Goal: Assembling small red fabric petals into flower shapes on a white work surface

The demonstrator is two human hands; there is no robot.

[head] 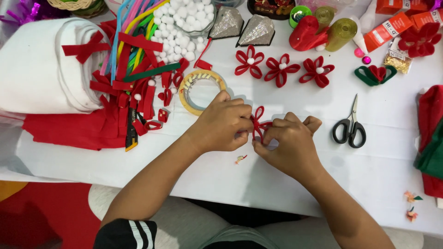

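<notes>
Red felt loop flower (257,125), unfinished, at desk (221,170) centre, pinched between left hand (224,123) and right hand (288,143) so loops stay gathered; three finished flowers (281,69) far, scissors (350,125) right, tape ring (201,91) far left within reach.

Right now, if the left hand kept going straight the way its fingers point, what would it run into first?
The left hand points right, across the table. Past the red felt flower it pinches, it would meet the right hand first; their fingertips look almost touching. The scissors lie farther along.
</notes>
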